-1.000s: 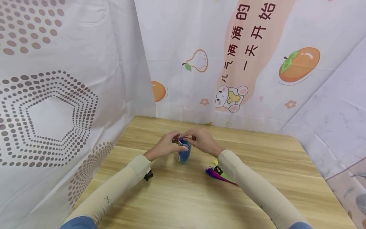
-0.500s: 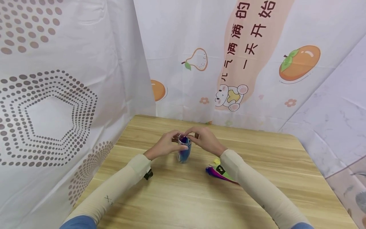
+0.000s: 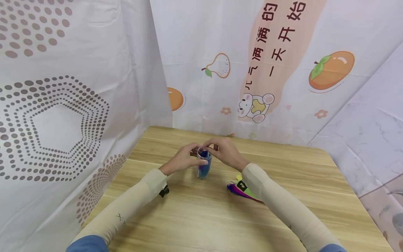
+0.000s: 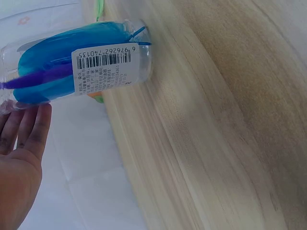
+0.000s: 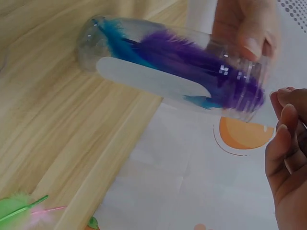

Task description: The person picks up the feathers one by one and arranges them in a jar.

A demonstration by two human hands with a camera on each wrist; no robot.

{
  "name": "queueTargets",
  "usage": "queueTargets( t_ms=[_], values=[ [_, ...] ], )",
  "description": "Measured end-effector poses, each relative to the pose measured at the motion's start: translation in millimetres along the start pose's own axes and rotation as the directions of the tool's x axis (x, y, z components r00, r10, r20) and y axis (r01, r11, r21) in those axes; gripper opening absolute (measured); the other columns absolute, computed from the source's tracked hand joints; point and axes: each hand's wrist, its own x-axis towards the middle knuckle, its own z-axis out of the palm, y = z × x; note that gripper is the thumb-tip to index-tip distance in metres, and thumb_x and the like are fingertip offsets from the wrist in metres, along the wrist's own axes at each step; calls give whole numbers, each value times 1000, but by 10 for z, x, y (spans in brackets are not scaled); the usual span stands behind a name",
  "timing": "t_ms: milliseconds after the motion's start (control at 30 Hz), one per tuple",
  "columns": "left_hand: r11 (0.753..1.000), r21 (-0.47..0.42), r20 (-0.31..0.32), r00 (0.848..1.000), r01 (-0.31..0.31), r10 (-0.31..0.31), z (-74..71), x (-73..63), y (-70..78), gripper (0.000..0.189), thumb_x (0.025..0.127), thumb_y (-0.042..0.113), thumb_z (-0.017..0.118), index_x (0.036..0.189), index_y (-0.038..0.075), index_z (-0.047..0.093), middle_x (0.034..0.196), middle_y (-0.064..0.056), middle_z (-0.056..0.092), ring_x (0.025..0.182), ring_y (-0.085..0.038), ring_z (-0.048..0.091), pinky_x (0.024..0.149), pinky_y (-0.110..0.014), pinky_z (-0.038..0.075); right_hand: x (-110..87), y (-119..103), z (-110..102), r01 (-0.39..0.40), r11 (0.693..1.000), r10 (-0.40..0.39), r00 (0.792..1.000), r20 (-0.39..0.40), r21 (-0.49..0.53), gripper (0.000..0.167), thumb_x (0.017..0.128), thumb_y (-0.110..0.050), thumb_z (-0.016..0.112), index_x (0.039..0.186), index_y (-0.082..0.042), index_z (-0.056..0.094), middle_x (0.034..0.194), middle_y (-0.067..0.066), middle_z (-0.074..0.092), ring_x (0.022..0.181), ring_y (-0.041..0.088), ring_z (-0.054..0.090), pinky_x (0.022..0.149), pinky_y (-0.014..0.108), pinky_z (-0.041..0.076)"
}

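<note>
A clear plastic jar [image 3: 201, 171] stands upright on the table, with blue and purple feathers inside. A white barcode label [image 4: 103, 69] is on its side. My left hand [image 3: 184, 159] grips the jar round its upper part, thumb on the near side. At the mouth, my right hand [image 3: 225, 152] has thumb and index fingertips pinched together, right at the upper end of the purple feather [image 5: 192, 62]. That feather lies lengthwise against a blue feather [image 4: 48, 52]. The pinched tip itself is mostly hidden by the fingers.
Loose feathers [image 3: 247, 192] in purple, magenta, green and yellow lie on the wooden table [image 3: 189, 220], partly under my right forearm. A green feather [image 5: 14, 208] shows in the right wrist view. Printed curtains [image 3: 195, 84] hang behind the table and at its left.
My right fingers have lifted slightly from inside the jar's mouth to just over its rim and moved a little right. The left hand keeps its grip on the jar.
</note>
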Motion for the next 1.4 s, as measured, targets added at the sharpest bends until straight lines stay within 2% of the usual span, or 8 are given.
queueTargets(
  t_ms=[133,433,600,767,967,1167,1300,1400],
  values=[
    [1000,-9,0,1000,-2,2,-9,3,-3,52,86,47,84,128,23,64,116,9,66,104,-11,64,98,-34,52,3,-4,-27,0,1000,0,1000,-2,-11,12,95,-6,75,104,-12,80,101,-4,76,67,5,57,59,25,50],
    [999,-5,2,999,-36,36,6,0,-1,48,87,44,83,126,23,65,112,8,66,103,-11,64,98,-36,53,-25,18,56,-61,998,63,994,92,-28,14,96,-8,74,109,-12,79,106,0,76,63,5,55,57,25,49],
    [999,1,3,999,-38,38,19,-3,-4,49,88,41,83,127,20,64,113,6,66,103,-12,64,98,-36,53,-21,-4,77,-78,997,79,996,48,-28,15,97,-9,74,111,-12,77,106,-1,74,63,5,54,56,25,48],
    [1000,11,-1,1000,-24,24,15,-6,-10,55,87,41,84,133,20,62,118,7,65,105,-11,63,98,-36,53,19,-20,90,-79,990,78,997,-18,-115,13,96,-14,76,109,-12,78,103,-1,69,66,9,53,60,26,49],
    [999,10,4,999,-35,35,14,-1,-15,49,88,43,83,127,22,64,113,8,66,103,-10,64,98,-34,53,39,-13,125,-112,979,115,993,12,-168,5,95,-15,77,98,-14,80,101,-1,66,77,14,58,66,27,50],
    [999,12,6,999,-42,42,20,-5,-13,47,88,41,83,126,22,64,111,7,65,102,-10,64,97,-35,53,39,-4,154,-115,979,122,992,34,-166,6,95,-16,77,98,-13,82,98,-2,63,85,14,59,72,30,51],
    [999,20,3,999,-37,37,18,-2,-14,48,88,41,83,127,20,64,113,6,66,104,-11,64,98,-37,53,31,14,127,-113,983,119,992,31,-146,7,96,-16,76,99,-14,81,100,-2,63,83,14,58,70,29,51],
    [1000,20,-2,1000,-22,22,11,-1,-11,52,87,43,83,129,18,63,114,6,66,104,-12,64,98,-37,53,7,51,75,-118,985,122,992,20,-126,7,96,-16,76,101,-14,80,103,-2,66,74,13,56,65,28,50]
  ],
)
